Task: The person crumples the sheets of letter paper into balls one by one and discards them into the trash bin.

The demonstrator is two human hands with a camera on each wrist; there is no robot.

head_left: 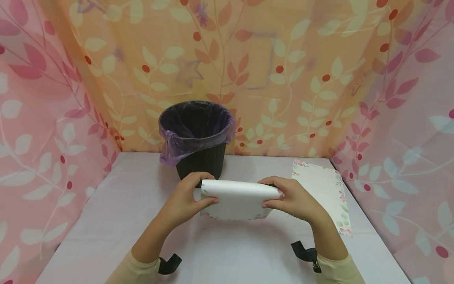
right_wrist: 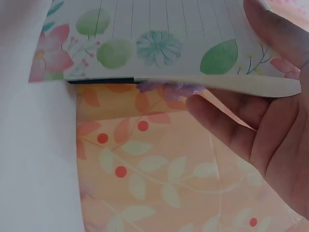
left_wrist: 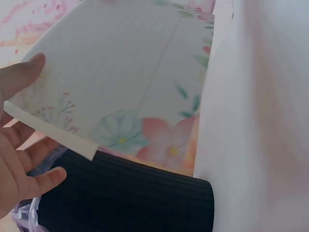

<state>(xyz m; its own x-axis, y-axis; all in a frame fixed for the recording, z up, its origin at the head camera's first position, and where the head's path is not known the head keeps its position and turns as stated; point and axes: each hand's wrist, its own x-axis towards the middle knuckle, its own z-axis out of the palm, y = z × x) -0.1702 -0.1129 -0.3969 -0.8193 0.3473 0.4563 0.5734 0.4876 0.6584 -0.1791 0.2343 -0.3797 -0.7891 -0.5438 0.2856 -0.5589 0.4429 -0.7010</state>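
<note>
A lined sheet of paper (head_left: 237,201) with a flower-printed border is held up above the table, its far part bent over in a rounded curl. At the left end, my left hand (head_left: 186,201) pinches it between thumb and fingers. My right hand (head_left: 292,197) grips the right end in the same way. In the left wrist view, the thumb (left_wrist: 29,72) lies on the printed face of the paper (left_wrist: 116,72), with fingers beneath. The right wrist view shows the bent strip (right_wrist: 217,84) of the sheet running along the right hand's fingers.
Just beyond the left hand stands a black waste bin (head_left: 203,161) lined with a purple bag (head_left: 177,144). Another flower-bordered sheet (head_left: 320,189) lies flat on the white tablecloth (head_left: 131,205) at the right. Patterned curtains (head_left: 255,79) enclose the table's back and sides.
</note>
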